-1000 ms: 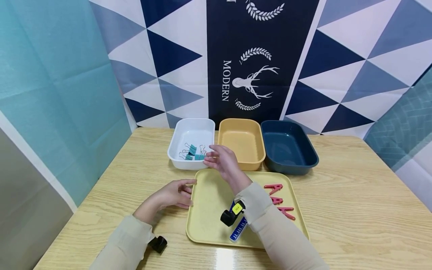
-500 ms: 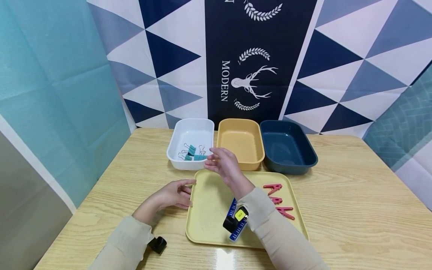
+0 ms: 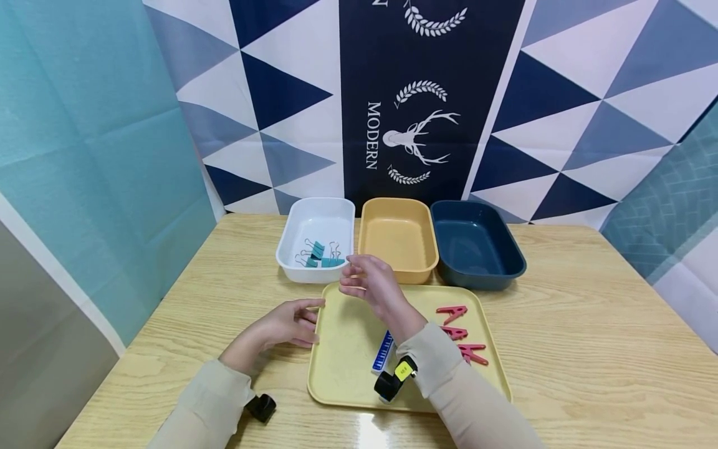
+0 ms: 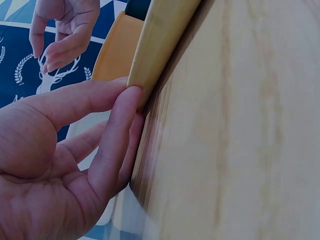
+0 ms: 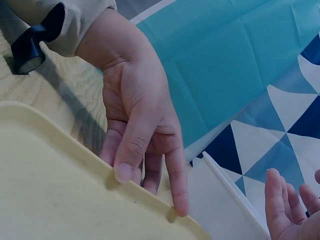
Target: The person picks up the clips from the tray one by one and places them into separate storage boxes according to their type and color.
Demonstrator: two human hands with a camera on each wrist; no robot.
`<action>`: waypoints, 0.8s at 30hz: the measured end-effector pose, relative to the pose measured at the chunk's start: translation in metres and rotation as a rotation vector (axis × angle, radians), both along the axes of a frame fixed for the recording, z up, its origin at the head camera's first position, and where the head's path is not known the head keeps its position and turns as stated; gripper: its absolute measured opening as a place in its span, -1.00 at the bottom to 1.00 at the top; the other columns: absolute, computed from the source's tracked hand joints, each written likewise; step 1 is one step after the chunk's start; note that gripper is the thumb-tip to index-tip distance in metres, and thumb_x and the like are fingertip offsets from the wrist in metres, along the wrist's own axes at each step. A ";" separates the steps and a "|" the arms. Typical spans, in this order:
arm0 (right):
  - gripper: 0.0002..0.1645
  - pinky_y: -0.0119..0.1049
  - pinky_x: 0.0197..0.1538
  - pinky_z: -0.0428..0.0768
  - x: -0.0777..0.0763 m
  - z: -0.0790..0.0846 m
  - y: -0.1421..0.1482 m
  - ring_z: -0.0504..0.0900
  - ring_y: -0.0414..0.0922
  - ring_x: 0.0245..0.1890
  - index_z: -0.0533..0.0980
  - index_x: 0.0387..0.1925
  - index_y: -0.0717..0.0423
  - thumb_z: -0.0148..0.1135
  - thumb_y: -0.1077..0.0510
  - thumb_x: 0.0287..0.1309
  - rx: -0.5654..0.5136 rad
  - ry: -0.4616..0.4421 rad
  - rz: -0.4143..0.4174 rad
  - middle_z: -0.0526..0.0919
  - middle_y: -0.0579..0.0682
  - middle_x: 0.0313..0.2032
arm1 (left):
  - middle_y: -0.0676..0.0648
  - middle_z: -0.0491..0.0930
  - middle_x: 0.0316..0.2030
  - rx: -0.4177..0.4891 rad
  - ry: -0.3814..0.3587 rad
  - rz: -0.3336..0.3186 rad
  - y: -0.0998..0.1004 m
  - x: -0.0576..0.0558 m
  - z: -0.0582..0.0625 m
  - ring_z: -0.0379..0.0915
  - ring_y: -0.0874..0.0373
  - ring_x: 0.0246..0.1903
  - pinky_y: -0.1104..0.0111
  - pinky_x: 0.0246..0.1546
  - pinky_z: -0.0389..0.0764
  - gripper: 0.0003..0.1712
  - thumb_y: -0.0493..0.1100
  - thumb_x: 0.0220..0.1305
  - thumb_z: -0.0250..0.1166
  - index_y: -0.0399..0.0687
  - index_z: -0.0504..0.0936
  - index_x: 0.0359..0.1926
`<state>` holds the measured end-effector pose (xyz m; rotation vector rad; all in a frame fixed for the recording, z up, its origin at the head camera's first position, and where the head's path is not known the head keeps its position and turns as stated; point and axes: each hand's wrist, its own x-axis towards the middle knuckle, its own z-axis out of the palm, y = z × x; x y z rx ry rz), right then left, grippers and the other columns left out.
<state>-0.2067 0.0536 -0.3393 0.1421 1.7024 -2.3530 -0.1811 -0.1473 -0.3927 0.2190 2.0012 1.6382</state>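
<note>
Tray [image 3: 342, 374]: yellow with rounded corners, it is lying on the wooden desk [image 3: 594, 324], just in front of a row of bins.
Left hand [image 3: 288, 323]: it is touching the tray's left rim; thumb and index finger are resting there while other fingers are bending outside it. Whether this grip is pinching or merely resting, I cannot tell.
Right hand [image 3: 374, 284]: it is hovering around the tray's back edge, near the white bin; its grip is staying loosely wide, fingers gently bending.
White bin [image 3: 305, 275]: it is holding teal binder clips [image 3: 332, 262] with wire handles.
Orange bin [image 3: 398, 237]: it is standing in the middle of the row.
Navy bin [image 3: 477, 240]: it is standing at the right end.
Red clothespins [image 3: 457, 333]: three are lying on the tray's right side.
Blue strip [image 3: 384, 352]: white-marked, it is lying on the tray, partly hiding behind the right forearm's wrist camera [image 3: 388, 385].
</note>
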 end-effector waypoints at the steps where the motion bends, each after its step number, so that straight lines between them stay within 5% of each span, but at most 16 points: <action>1: -0.60 -0.23 -0.22 0.68 0.001 0.000 0.001 0.58 -0.12 -0.43 0.40 0.03 0.33 0.07 0.12 0.27 0.001 -0.001 0.004 0.53 0.04 -0.38 | -0.27 0.36 -0.11 -0.001 0.002 -0.001 0.000 0.000 0.000 0.49 0.05 -0.25 0.17 -0.25 0.67 -0.14 -0.52 -0.01 0.32 -0.29 0.19 0.34; 24: -0.62 -0.23 -0.28 0.69 0.018 -0.009 0.012 0.58 -0.08 -0.42 0.40 0.02 0.31 0.07 0.12 0.27 0.041 0.029 -0.002 0.51 0.10 -0.31 | -0.27 0.37 -0.11 -0.015 0.004 0.004 0.001 0.000 0.001 0.50 0.05 -0.25 0.18 -0.26 0.67 -0.14 -0.53 -0.01 0.32 -0.28 0.20 0.34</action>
